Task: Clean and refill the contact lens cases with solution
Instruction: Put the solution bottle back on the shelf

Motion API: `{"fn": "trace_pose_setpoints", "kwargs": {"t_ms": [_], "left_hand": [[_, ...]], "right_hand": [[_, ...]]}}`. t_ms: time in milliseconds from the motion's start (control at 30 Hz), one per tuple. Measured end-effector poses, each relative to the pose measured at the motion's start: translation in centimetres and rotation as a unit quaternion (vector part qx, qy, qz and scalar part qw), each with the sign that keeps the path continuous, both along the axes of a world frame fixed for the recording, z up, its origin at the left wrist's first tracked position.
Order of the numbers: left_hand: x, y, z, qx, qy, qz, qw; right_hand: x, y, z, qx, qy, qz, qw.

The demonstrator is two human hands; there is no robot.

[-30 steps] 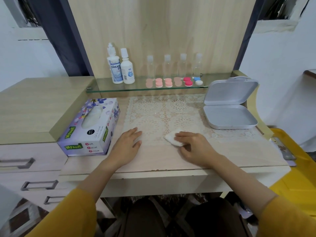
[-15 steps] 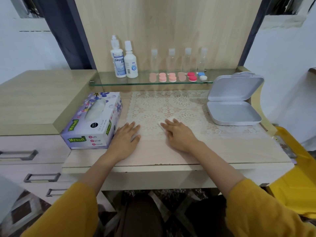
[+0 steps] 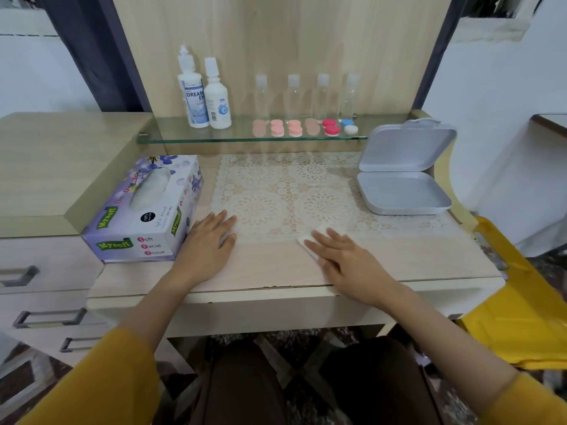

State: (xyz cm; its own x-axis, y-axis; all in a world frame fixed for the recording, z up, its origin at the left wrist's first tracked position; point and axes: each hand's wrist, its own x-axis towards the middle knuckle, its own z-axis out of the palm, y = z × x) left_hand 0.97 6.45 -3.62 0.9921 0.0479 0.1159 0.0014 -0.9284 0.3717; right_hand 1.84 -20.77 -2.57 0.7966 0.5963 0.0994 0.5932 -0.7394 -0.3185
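Several contact lens cases (image 3: 295,128), pink, red and blue-white, line the glass shelf (image 3: 171,134) at the back. Two solution bottles (image 3: 204,93) stand at the shelf's left, and several clear small bottles (image 3: 306,95) stand behind the cases. My right hand (image 3: 346,259) lies flat with straight fingers, pressing a folded white tissue (image 3: 305,243) onto the desk at the lace mat's front edge. Flat on the desk beside the tissue box rests my left hand (image 3: 210,245), holding nothing.
A purple tissue box (image 3: 144,210) sits at the left of the desk. An open grey tin case (image 3: 405,176) stands at the right. A lace mat (image 3: 291,191) covers the middle. Drawers are at the left, a yellow object (image 3: 521,302) at the right.
My right hand has slid with the tissue to the left and then back to the right across the desk surface. The left hand has stayed flat in place.
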Motion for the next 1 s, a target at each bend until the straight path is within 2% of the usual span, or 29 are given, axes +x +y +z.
{"fn": "trace_pose_setpoints", "kwargs": {"t_ms": [200, 433, 567, 767, 1000], "left_hand": [[0.0, -0.2, -0.1, -0.003, -0.006, 0.005, 1.000], [-0.1, -0.3, 0.0, -0.012, -0.009, 0.008, 1.000], [-0.2, -0.2, 0.2, -0.023, -0.002, 0.004, 1.000], [-0.3, -0.3, 0.4, -0.031, -0.027, 0.012, 0.999], [-0.1, -0.1, 0.0, -0.041, -0.040, 0.020, 0.998]], "right_hand": [[2.7, -3.5, 0.0, -0.017, -0.002, -0.110, 0.994], [7.5, 1.2, 0.8, -0.060, -0.001, -0.118, 0.991], [8.8, 5.9, 0.8, -0.063, 0.002, -0.080, 0.995], [5.7, 12.7, 0.6, -0.036, 0.009, 0.040, 0.999], [0.4, 10.0, 0.2, 0.018, 0.005, 0.102, 0.995]]}}
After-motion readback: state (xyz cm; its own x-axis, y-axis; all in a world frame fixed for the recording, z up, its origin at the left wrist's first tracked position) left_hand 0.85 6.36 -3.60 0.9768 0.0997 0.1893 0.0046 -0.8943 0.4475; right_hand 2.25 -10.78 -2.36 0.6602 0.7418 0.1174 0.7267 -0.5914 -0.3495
